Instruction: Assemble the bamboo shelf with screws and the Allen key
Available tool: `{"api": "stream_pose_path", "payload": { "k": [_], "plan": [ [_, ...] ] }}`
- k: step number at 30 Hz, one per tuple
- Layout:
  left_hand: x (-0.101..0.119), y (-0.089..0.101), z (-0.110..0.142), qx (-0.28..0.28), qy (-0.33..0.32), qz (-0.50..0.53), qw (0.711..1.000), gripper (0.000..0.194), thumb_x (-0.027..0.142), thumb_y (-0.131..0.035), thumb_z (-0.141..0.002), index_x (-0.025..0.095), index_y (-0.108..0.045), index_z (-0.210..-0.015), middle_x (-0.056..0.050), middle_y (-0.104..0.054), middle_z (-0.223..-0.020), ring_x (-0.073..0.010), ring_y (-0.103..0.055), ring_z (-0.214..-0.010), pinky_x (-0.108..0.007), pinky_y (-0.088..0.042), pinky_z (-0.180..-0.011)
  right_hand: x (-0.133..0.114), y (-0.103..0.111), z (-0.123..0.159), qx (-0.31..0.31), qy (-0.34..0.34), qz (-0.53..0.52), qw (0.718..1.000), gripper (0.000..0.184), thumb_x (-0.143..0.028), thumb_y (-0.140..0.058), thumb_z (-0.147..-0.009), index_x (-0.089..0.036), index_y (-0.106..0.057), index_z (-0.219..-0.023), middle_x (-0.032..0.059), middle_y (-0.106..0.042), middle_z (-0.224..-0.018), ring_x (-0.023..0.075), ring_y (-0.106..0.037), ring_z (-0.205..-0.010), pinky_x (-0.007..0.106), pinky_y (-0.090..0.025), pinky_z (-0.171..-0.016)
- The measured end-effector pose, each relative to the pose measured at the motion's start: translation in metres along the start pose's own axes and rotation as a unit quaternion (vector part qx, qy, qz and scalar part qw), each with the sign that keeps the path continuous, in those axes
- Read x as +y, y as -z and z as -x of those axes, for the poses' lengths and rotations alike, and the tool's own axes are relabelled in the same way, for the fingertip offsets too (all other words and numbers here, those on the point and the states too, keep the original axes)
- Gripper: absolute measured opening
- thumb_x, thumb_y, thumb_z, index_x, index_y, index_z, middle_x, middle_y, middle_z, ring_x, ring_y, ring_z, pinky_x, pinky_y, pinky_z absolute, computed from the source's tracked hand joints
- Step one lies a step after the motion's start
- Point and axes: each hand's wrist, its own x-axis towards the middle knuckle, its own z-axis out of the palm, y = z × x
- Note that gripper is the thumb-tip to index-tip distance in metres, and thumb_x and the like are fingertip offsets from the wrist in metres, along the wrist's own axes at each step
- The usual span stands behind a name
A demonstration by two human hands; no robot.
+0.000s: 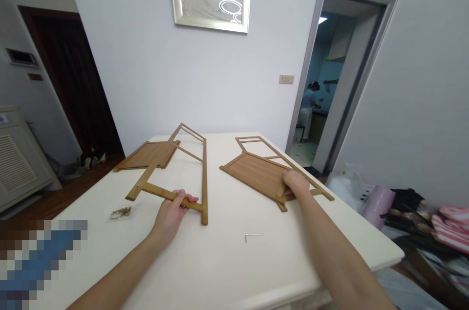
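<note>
Left hand (172, 212) clenched round bottom rail of open bamboo frame (203, 178), flat on bench (227, 271). Right hand (296, 184) pressed flat, fingers spread, on slatted bamboo panel (256, 173). Judged light, stiff, thin rails breakable; grip near joints.

Left hand (172, 212) around wooden frame (185, 173), right hand (296, 184) on wooden panel (258, 173).

An Allen key (253, 236) and bagged screws (120, 212) lie on the table (227, 271).
</note>
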Motion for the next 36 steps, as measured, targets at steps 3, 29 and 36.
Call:
{"api": "stream_pose_path", "payload": {
  "k": [3,29,36],
  "plan": [
    [-0.002,0.001,0.000,-0.009,0.033,-0.012,0.999,0.026,0.036,-0.073,-0.076,0.015,-0.058,-0.079,-0.008,-0.071,-0.080,-0.0218,-0.068,-0.088,-0.042,-0.053,-0.091,-0.007,0.002,0.007,-0.019,-0.004,0.030,0.999,0.042,-0.035,-0.044,-0.088,-0.010,-0.066,-0.115,0.0206,-0.061,-0.126,0.0337,-0.057,-0.116,0.045,-0.045,-0.093],
    [-0.009,0.004,-0.002,-0.020,0.073,-0.034,0.997,0.020,0.032,-0.067,-0.084,0.015,-0.058,-0.087,-0.014,-0.072,-0.097,-0.0235,-0.068,-0.097,-0.043,-0.057,-0.088,-0.027,-0.012,0.012,-0.002,0.065,0.042,0.997,0.047,-0.040,-0.038,-0.094,-0.006,-0.063,-0.113,0.0253,-0.062,-0.117,0.0314,-0.059,-0.112,0.040,-0.045,-0.091],
    [-0.007,0.004,-0.001,-0.028,0.070,-0.049,0.996,0.026,0.038,-0.068,-0.082,0.014,-0.057,-0.086,-0.014,-0.072,-0.099,-0.0235,-0.067,-0.099,-0.042,-0.056,-0.089,-0.012,-0.004,-0.009,0.014,0.043,-0.032,0.998,0.048,-0.043,-0.041,-0.094,-0.004,-0.064,-0.111,0.0251,-0.064,-0.116,0.0305,-0.060,-0.112,0.035,-0.044,-0.092]
  ]
}}
